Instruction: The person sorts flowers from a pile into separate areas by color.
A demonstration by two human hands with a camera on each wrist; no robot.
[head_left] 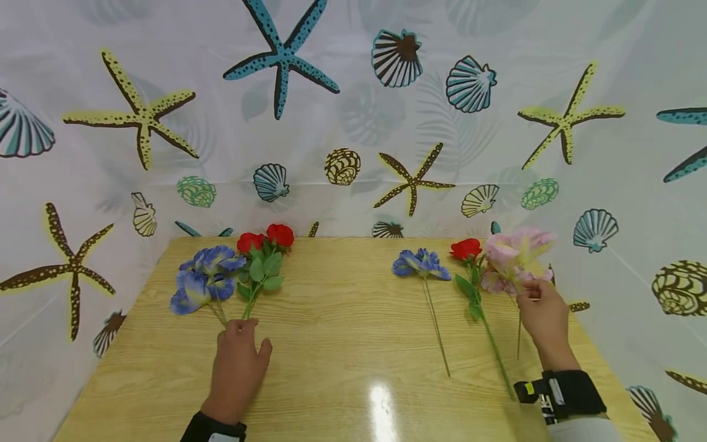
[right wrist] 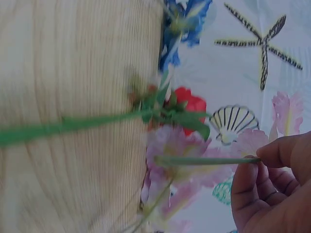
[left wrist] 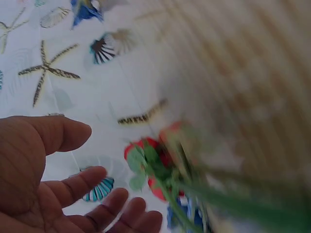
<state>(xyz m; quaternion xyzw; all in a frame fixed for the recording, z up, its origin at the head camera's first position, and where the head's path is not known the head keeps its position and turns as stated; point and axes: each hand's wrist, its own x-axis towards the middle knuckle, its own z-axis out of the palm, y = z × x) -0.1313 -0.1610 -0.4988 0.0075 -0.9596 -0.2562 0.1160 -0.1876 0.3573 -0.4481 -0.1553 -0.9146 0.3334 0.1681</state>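
My left hand [head_left: 234, 368] is over the lower stems of the blue flowers [head_left: 207, 276] and red roses [head_left: 280, 235] on the table's left side. In the left wrist view, thumb and fingers [left wrist: 70, 191] are spread apart, with nothing between them, beside the rose stems. On the right, my right hand [head_left: 545, 316] is raised at the pink flowers [head_left: 513, 255]. Thumb and forefinger pinch a thin green stem [right wrist: 209, 160], plain in the right wrist view; its pink bloom [right wrist: 248, 145] shows partly behind the hand, beside more pink petals.
A single red rose [head_left: 466, 248] with a long leafy stem lies left of the pink flowers. Farther left is a blue flower [head_left: 421, 264] on a thin stem. The wooden table [head_left: 342, 331] ends at a cloth [head_left: 331, 209] printed with starfish and shells.
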